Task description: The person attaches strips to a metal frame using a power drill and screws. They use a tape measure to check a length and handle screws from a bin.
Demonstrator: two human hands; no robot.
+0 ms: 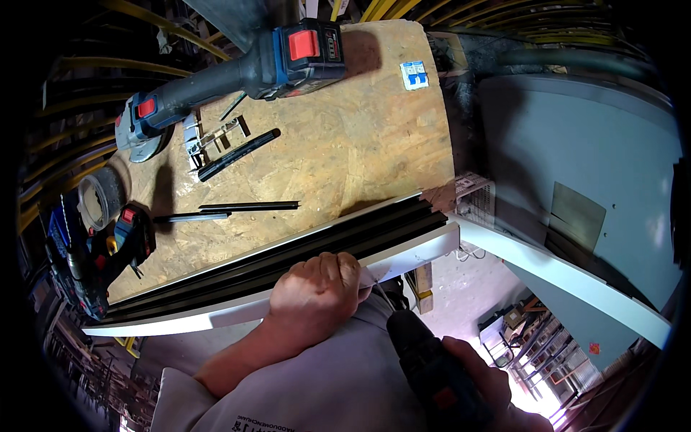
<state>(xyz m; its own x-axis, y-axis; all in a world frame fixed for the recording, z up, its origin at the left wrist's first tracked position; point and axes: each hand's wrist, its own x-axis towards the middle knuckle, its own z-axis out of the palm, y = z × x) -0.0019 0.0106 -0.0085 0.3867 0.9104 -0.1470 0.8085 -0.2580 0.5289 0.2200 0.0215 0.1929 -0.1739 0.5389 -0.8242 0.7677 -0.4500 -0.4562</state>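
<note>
We observe a long white profile (417,256) with black channels along its inside, lying across the near edge of the wooden worktop (374,137), its right end set a little farther from the body than its left. Our left hand (317,291) is curled over the near white wall, fingers bent and gripping it; the thumb is mostly hidden. Our right hand (479,371) has its fingers wrapped around a dark power drill (432,363), below and to the right of the left hand. The drill's bit points up toward the near wall, close beside the left hand (we cannot tell whether the tip touches). On the worktop, beyond the profile, we note two thin strips (248,207) lying side by side, a black pen (239,154) next to some small metal fittings (193,137), and an angle grinder (209,86) at the far left. A roll of tape (101,198) stands at the left side, and a second drill (92,295) is by the profile's left end.
</note>
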